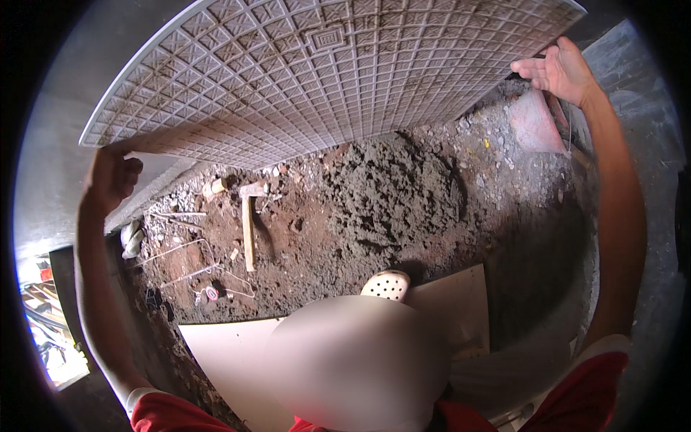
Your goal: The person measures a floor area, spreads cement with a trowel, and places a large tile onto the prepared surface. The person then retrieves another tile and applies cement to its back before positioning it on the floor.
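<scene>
A large tile (302, 79) is raised and tilted in front of me, its pale back with a raised grid facing me. My left hand (111, 178) is at its lower left corner, with the fingers curled in and the top of the hand against the edge. On the right side, my right hand (565, 72) grips the tile's edge, with the fingers stretched along its underside. Below the tile lies a heap of wet grey mortar (392, 194) on brown soil. The tile's other face is hidden.
A hammer (249, 230) with a wooden handle lies left of the mortar, near thin sticks and a string (173, 252). A worn pinkish pan (535, 122) stands at the right wall. A perforated clog (386, 285) shows close to pale boards or tiles (223, 360) at the near side.
</scene>
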`<state>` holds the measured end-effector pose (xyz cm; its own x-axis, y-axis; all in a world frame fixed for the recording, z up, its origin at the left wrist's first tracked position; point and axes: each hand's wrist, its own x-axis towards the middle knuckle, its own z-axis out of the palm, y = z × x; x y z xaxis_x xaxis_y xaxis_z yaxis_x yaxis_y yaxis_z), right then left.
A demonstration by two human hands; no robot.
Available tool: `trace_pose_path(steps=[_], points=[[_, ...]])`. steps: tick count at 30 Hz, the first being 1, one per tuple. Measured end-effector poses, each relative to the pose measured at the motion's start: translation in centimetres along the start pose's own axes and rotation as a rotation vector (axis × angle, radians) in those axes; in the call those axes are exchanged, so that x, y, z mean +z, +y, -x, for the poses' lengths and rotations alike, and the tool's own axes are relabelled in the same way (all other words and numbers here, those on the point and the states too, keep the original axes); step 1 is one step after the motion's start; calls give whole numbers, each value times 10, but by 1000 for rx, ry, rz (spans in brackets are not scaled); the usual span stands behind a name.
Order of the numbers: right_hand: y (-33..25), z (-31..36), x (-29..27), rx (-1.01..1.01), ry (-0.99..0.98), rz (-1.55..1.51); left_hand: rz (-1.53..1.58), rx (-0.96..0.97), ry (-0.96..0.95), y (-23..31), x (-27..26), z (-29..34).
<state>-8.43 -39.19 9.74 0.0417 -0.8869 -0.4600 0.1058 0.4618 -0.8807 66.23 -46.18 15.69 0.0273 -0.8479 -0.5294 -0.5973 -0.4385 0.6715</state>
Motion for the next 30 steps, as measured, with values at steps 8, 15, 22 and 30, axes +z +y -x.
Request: trace_pose_path(steps=[8,15,22,30], points=[[8,-28,37,-284,155,18,517,432,307,-14,78,-14],[12,-36,50,-381,280,134,489,578,363,-15,102,-33],[6,-39,55,-275,333,64,362,679,371,-14,93,-53],[-3,-41,77,-283,385,100,352,753,406,-24,85,-67]])
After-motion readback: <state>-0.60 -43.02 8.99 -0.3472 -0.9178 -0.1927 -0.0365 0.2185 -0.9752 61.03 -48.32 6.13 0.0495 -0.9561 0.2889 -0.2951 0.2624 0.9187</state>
